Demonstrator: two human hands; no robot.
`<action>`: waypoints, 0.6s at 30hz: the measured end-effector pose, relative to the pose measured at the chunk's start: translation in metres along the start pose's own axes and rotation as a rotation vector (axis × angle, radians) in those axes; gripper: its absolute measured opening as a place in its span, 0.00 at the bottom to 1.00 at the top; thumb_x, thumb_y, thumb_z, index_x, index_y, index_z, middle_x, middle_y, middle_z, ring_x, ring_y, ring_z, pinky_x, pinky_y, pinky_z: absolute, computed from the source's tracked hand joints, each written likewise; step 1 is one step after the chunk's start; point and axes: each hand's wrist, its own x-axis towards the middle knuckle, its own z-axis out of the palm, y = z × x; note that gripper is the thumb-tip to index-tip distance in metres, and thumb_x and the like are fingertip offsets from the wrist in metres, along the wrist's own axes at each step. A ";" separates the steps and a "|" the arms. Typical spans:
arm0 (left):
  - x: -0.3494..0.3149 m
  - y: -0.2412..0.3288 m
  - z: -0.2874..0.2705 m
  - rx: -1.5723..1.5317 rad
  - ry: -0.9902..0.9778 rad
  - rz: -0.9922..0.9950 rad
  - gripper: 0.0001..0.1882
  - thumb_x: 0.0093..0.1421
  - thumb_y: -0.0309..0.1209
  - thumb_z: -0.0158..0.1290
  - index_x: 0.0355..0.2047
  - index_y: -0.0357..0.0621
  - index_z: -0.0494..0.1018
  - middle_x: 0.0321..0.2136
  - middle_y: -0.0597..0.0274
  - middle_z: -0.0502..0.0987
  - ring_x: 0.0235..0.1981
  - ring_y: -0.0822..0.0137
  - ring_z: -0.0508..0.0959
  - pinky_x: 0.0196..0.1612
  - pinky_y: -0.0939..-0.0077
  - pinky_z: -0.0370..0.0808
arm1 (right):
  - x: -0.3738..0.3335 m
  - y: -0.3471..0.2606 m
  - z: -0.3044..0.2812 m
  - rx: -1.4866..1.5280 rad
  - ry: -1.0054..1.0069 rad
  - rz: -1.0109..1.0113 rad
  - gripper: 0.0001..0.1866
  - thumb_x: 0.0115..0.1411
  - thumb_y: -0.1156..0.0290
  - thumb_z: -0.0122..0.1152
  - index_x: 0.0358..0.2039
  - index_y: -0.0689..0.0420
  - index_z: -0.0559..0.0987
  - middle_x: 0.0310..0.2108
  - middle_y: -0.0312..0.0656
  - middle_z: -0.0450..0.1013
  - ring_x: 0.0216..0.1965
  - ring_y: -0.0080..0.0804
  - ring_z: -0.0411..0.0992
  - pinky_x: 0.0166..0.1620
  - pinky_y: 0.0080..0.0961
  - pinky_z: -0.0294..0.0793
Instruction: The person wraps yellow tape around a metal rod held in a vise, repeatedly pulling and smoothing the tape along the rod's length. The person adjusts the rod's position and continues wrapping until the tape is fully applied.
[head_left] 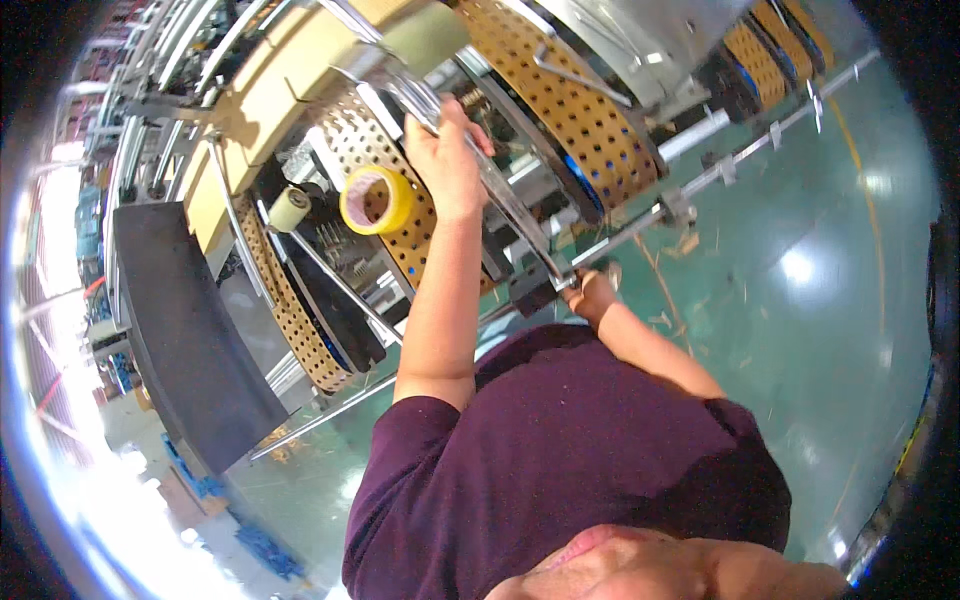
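Observation:
My left hand (pixel 449 165) is stretched forward over the machine, its fingers wrapped round a long shiny metal bar (pixel 515 212). The bar slants down toward my body, and its near end meets a black block (pixel 534 289). At that near end my right hand (pixel 596 296) is closed, low and close to the machine's edge; its fingers are partly hidden, and I cannot make out what they grip. Left of my left wrist, a roll of yellow tape (pixel 402 206) rests on a perforated belt (pixel 412 250).
More tan perforated belts (pixel 580 112) run on both sides. A dark curved panel (pixel 190 330) stands at the left, near a small pale roller (pixel 290 209). A metal rail (pixel 740 158) lines the machine's right front, above a green floor (pixel 790 330) with scraps on it.

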 end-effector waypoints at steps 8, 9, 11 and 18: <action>0.038 -0.047 -0.019 -0.018 0.091 -0.168 0.08 0.59 0.31 0.47 0.28 0.43 0.60 0.17 0.67 0.63 0.09 0.74 0.65 0.11 0.80 0.63 | -0.027 -0.024 -0.007 -0.685 0.056 -0.336 0.10 0.55 0.74 0.46 0.38 0.57 0.72 0.33 0.40 0.72 0.34 0.32 0.70 0.33 0.31 0.70; 0.038 -0.049 -0.021 -0.010 0.117 -0.193 0.08 0.59 0.31 0.47 0.29 0.43 0.60 0.17 0.67 0.63 0.09 0.75 0.65 0.11 0.80 0.63 | -0.032 -0.030 -0.006 -0.848 0.071 -0.416 0.10 0.54 0.74 0.46 0.38 0.57 0.72 0.33 0.40 0.72 0.34 0.32 0.70 0.35 0.31 0.70; 0.030 -0.050 -0.018 0.021 0.090 -0.134 0.07 0.58 0.31 0.47 0.29 0.44 0.61 0.17 0.66 0.63 0.10 0.73 0.65 0.11 0.79 0.64 | -0.045 -0.034 -0.003 -0.873 0.109 -0.411 0.09 0.55 0.73 0.47 0.37 0.57 0.72 0.33 0.40 0.72 0.33 0.32 0.71 0.35 0.31 0.70; 0.014 -0.061 -0.033 -0.185 -0.095 -0.293 0.14 0.55 0.37 0.54 0.31 0.44 0.62 0.16 0.65 0.65 0.13 0.70 0.69 0.14 0.75 0.67 | -0.060 -0.043 0.012 -0.555 -0.096 0.056 0.10 0.58 0.69 0.44 0.35 0.59 0.71 0.29 0.39 0.71 0.29 0.30 0.70 0.35 0.28 0.70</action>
